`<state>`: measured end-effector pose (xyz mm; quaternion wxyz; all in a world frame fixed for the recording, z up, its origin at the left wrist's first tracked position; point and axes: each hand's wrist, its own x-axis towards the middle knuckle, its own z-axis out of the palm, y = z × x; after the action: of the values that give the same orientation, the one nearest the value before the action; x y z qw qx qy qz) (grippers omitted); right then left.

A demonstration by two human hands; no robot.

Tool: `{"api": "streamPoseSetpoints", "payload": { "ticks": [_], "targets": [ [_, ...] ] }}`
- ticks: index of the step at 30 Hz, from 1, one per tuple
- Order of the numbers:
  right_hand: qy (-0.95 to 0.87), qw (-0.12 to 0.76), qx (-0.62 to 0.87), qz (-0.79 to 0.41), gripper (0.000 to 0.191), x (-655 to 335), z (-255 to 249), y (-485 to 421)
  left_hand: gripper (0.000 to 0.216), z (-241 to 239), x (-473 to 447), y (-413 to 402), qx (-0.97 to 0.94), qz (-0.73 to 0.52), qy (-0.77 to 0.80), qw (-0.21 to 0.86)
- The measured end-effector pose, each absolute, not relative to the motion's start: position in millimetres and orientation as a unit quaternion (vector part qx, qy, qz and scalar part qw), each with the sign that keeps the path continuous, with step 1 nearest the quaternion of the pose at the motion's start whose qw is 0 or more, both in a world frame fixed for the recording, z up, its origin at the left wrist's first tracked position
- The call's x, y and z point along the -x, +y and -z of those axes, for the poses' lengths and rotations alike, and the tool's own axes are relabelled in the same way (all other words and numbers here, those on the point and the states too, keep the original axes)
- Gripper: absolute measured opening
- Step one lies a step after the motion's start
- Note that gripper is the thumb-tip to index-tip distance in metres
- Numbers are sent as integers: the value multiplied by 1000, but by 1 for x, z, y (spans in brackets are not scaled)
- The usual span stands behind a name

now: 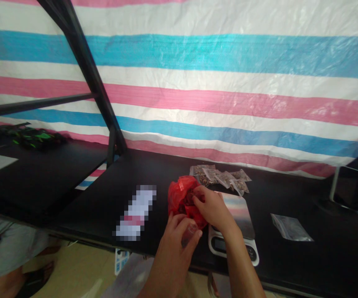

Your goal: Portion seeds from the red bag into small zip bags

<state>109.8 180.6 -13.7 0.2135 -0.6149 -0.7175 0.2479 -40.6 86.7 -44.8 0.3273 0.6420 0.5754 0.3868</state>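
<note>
A red plastic bag (183,200) lies crumpled on the black tabletop (101,207), with dark contents showing at its opening. My right hand (211,207) rests on top of the bag, its fingers gripping the bag's mouth. My left hand (177,244) is at the bag's lower edge and holds a small clear plastic item (189,232). Behind my right wrist stands a white digital kitchen scale (236,231) with a reflective metal plate. My wrist hides part of the plate.
Several small clear bags of dried brown material (219,178) lie behind the scale. A flat clear zip bag (290,228) lies to the right, and a pixelated white item (136,212) to the left. A tablet (348,188) stands at the far right. A seated person's grey shorts (11,244) show lower left.
</note>
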Motion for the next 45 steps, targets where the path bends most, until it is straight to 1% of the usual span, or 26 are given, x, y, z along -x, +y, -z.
{"api": "streamPoseSetpoints", "payload": {
  "ticks": [3, 6, 8, 11, 14, 16, 18, 21, 25, 29, 33, 37, 39, 45],
  "targets": [
    [-738, 217, 586, -255, 21, -117, 14, 178, 16, 46, 45, 83, -674, -375, 573, 276],
    [-750, 232, 542, -300, 24, -124, 13, 175, 13, 51, 44, 74, -730, -357, 534, 232],
    [-750, 237, 524, -327, 22, -126, 13, 173, 12, 55, 41, 67, -771, -350, 497, 192],
    [-747, 253, 524, -321, 22, -124, 12, 171, 17, 61, 38, 61, -820, -347, 438, 123],
    [-753, 250, 518, -318, 24, -122, 7, 166, 21, 64, 40, 56, -836, -360, 401, 104],
    [-757, 226, 516, -330, 25, -122, 3, 164, 19, 66, 41, 53, -808, -396, 422, 112],
    [-758, 203, 528, -323, 26, -122, -2, 162, 16, 70, 40, 50, -737, -452, 492, 107],
    [-772, 178, 548, -267, 27, -124, -6, 161, 21, 78, 37, 48, -608, -512, 600, 94],
    [-791, 159, 542, -236, 23, -124, -11, 157, 29, 86, 33, 49, -567, -510, 630, 147],
    [-796, 157, 528, -251, 20, -123, -16, 150, 27, 90, 19, 38, -607, -477, 598, 213],
    [-794, 138, 541, -241, 18, -122, -14, 149, 29, 94, -2, 22, -629, -486, 572, 202],
    [-788, 119, 561, -223, 20, -121, -10, 152, 29, 97, -6, 20, -600, -494, 601, 189],
    [-792, 111, 556, -227, 20, -120, -10, 151, 28, 96, -4, 23, -574, -496, 618, 206],
    [-790, 96, 555, -242, 19, -116, -13, 145, 28, 85, -3, 30, -507, -525, 615, 299]
  ]
}}
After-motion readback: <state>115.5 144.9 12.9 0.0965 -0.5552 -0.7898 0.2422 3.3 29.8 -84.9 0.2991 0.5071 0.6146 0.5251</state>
